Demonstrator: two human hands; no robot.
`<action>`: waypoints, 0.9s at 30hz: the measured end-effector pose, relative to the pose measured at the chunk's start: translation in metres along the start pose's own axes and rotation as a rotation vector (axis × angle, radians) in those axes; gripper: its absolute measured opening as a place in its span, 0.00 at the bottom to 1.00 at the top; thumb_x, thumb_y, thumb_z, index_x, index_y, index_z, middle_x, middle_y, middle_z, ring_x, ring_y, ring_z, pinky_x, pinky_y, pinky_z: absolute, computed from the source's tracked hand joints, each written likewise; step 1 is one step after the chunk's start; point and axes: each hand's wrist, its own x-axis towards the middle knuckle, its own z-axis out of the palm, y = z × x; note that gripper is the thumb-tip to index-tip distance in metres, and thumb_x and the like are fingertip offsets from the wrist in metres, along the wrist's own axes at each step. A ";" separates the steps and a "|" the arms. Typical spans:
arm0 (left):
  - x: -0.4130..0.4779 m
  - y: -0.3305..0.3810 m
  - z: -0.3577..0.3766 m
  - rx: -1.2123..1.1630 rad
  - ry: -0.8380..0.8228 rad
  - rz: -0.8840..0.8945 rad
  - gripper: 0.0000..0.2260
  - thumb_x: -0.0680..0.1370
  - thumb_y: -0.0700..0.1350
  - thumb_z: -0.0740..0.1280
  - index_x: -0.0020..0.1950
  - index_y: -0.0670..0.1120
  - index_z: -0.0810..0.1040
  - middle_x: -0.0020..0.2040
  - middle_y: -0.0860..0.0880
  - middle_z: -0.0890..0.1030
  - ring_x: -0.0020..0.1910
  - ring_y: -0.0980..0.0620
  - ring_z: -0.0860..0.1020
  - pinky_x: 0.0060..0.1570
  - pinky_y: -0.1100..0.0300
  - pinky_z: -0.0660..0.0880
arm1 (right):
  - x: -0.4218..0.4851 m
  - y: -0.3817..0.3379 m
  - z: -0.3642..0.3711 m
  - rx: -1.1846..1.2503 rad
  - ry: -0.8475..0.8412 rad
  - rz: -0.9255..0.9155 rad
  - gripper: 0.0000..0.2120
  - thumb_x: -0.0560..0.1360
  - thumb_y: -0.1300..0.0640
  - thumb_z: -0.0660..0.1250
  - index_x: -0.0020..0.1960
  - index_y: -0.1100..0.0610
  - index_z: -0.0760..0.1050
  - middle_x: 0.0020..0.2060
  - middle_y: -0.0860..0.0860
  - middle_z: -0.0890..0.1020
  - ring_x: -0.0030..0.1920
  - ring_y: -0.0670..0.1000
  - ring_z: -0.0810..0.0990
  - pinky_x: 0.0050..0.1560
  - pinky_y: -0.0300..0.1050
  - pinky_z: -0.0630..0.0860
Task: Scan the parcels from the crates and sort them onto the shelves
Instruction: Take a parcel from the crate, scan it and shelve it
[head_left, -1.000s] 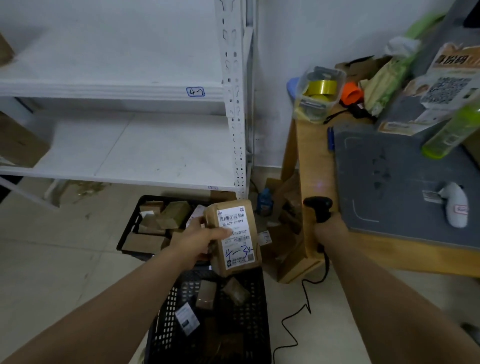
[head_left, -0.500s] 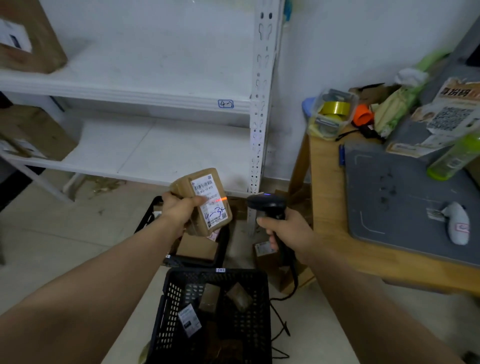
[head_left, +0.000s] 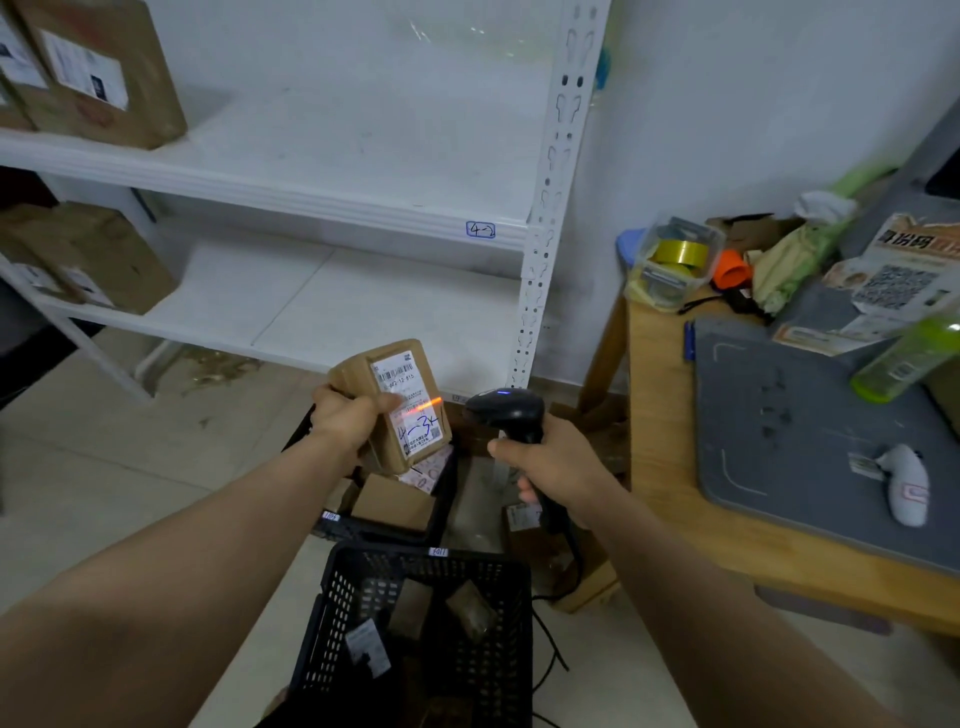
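**One parcel under the scanner beam**

The left hand gripped the brown parcel, label up, above two black crates, before the white shelves — an orange line lay across the label. Just beside it, the right hand was curled round the scanner's handle.

Your view is dim and cool, shadows weak. The shelf at 11 o'clock is brightest; faint glare streaks the wall at 12. The scanner throws an orange line across the parcel. The crate at 6 sinks dark. The post at 1 bows; the bottle at 3 is blurred.
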 end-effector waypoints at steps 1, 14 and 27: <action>0.000 -0.001 -0.001 -0.002 0.000 -0.005 0.38 0.64 0.45 0.82 0.67 0.47 0.65 0.55 0.45 0.83 0.51 0.43 0.83 0.51 0.43 0.80 | -0.001 -0.001 0.001 -0.001 0.002 -0.001 0.09 0.75 0.55 0.73 0.54 0.55 0.79 0.37 0.54 0.79 0.34 0.51 0.78 0.36 0.43 0.78; -0.003 -0.007 -0.007 0.026 -0.039 -0.011 0.36 0.68 0.45 0.81 0.68 0.47 0.63 0.56 0.44 0.82 0.54 0.43 0.81 0.54 0.43 0.78 | -0.001 -0.002 0.010 0.014 -0.024 0.005 0.07 0.77 0.57 0.72 0.54 0.56 0.78 0.36 0.54 0.78 0.34 0.51 0.76 0.38 0.47 0.79; -0.019 -0.025 0.040 0.036 -0.206 -0.058 0.34 0.64 0.45 0.83 0.65 0.46 0.72 0.54 0.46 0.85 0.50 0.47 0.83 0.45 0.50 0.80 | 0.044 0.050 -0.073 -0.140 0.245 0.277 0.11 0.76 0.65 0.69 0.55 0.56 0.73 0.45 0.56 0.78 0.41 0.52 0.76 0.35 0.43 0.73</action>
